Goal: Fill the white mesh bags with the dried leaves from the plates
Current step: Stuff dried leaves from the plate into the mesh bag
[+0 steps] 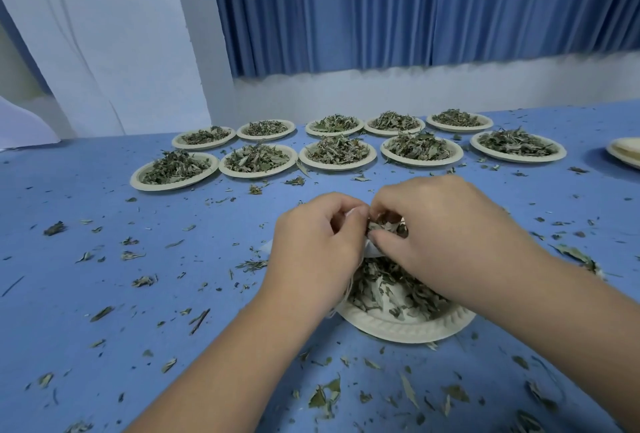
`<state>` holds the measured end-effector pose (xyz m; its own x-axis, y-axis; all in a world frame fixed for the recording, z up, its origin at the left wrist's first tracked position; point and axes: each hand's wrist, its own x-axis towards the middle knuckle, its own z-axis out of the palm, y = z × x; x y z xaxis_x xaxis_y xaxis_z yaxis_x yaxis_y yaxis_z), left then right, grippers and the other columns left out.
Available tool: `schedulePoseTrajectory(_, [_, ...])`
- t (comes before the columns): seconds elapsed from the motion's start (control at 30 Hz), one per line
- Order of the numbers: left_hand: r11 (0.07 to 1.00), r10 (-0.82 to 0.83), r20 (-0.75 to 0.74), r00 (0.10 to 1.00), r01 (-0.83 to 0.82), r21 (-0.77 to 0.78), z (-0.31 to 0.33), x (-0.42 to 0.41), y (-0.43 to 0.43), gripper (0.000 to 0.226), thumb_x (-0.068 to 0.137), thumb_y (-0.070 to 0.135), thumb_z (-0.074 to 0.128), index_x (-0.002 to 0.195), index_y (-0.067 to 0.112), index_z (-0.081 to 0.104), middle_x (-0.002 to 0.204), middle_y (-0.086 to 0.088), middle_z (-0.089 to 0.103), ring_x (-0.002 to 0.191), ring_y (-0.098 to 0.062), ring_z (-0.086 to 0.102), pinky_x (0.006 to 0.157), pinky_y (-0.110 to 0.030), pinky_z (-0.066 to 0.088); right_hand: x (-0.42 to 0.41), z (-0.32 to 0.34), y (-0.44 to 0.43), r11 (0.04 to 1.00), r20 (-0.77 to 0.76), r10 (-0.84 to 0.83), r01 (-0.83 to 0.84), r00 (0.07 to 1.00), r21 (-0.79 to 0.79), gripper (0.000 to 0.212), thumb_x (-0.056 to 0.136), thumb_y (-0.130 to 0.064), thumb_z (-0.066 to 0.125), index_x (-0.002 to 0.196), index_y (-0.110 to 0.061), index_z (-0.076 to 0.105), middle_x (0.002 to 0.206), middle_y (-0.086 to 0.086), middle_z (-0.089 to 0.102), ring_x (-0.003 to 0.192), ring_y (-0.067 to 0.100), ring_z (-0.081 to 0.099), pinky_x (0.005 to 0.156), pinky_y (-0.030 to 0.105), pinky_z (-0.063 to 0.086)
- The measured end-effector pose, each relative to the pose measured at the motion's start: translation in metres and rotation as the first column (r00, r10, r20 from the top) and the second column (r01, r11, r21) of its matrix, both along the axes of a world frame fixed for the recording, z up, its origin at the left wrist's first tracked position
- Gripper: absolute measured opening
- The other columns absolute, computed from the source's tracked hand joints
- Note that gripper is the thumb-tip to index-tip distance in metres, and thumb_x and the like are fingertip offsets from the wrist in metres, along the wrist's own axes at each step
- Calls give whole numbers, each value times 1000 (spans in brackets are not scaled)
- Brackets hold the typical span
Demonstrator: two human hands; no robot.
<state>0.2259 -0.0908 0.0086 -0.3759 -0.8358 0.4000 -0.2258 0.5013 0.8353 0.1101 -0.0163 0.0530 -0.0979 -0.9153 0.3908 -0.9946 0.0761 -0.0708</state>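
Observation:
A paper plate (398,327) of dried leaves (388,289) lies on the blue table straight before me. Over it my left hand (311,245) grips the mouth of a white mesh bag (372,251), which is mostly hidden behind both hands. My right hand (440,228) pinches a small bunch of dried leaves (382,226) at the bag's opening, fingertips touching the left thumb. A string from the bag hangs down beside my left wrist.
Several paper plates heaped with dried leaves stand in two rows at the back, from the left one (175,171) to the right one (517,147). A stack of bare plates (625,152) sits at the right edge. Leaf crumbs litter the table.

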Motion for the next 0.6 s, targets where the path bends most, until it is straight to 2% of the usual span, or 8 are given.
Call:
schedulePoseTrajectory(0.17, [996,-5,-91,996,13,92,1,-1,0,19,90,22,63,74,27,72,64,12,68,57,-1,59,55,-15,46,-1,1,-8,995,-88,41,-33,995,93,21,94,-38,49,101,-30,66,88,-6,58,87,18,57,71,31,49])
schedulePoseTrajectory(0.3, [992,-4,-112,994,18,124,1,-2,0,20,90,22,63,73,27,72,64,12,69,59,0,60,58,-18,50,-2,0,-11,983,-80,64,-49,995,176,25,95,-41,46,106,-30,65,95,-4,52,93,20,55,78,32,49])
schedulePoseTrajectory(0.37, [993,9,-113,994,4,116,1,-2,-1,18,90,23,64,74,27,72,64,12,68,58,-1,60,56,-17,48,-5,-3,-9,981,14,106,-107,994,165,23,94,-40,50,102,-26,66,96,-5,48,92,16,52,81,33,47])
schedulePoseTrajectory(0.47, [993,36,-128,991,-21,116,2,0,-2,16,89,25,64,75,28,72,60,12,66,56,-4,59,57,-23,51,-11,-7,-5,973,256,166,-201,952,114,18,94,-35,54,99,-24,67,95,-9,45,87,5,47,81,31,43])
schedulePoseTrajectory(0.53, [994,47,-123,991,-33,107,2,1,-3,16,90,26,64,76,28,72,60,11,66,56,-6,59,58,-25,51,-13,-10,-5,975,325,175,-209,929,74,17,94,-30,56,107,-30,66,96,-12,48,83,1,47,77,27,42])
schedulePoseTrajectory(0.6, [994,55,-118,992,-43,97,3,1,-3,15,90,25,64,78,27,73,62,11,66,56,-6,59,57,-24,50,-12,-13,-7,984,376,175,-177,910,-30,18,89,-25,63,104,-33,66,92,-14,56,79,1,53,74,23,45])
